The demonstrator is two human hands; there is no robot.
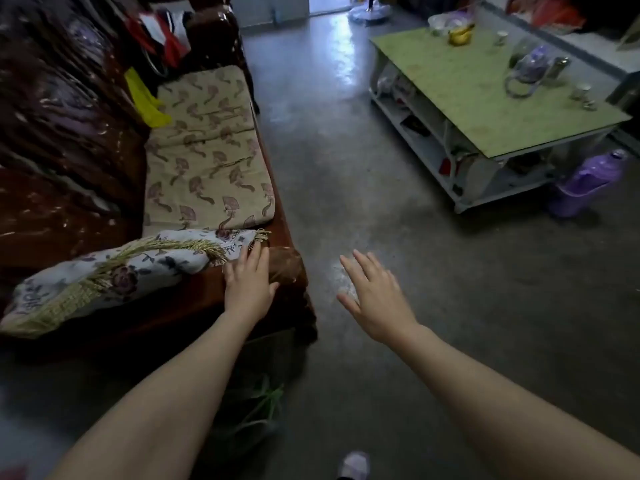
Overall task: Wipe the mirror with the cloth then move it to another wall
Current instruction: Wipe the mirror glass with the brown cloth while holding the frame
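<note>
Concrete floor (346, 174) runs between one wooden sofa (204, 294) and one green-topped surface (467, 98). Two hands, both empty: left hand (247, 285) flat on the sofa's arm beside one fringed pillow (104, 271), right hand (375, 299) spread in mid-air. Mirror and cloth out of view.

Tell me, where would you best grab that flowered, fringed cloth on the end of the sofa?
Probably the tasselled corner of the flowered cloth, lying by the wooden armrest just ahead of the left hand. Come from the open floor side and pinch that thin edge; the sofa back closes off the far side, and the bunched middle looks bulkier.
</note>
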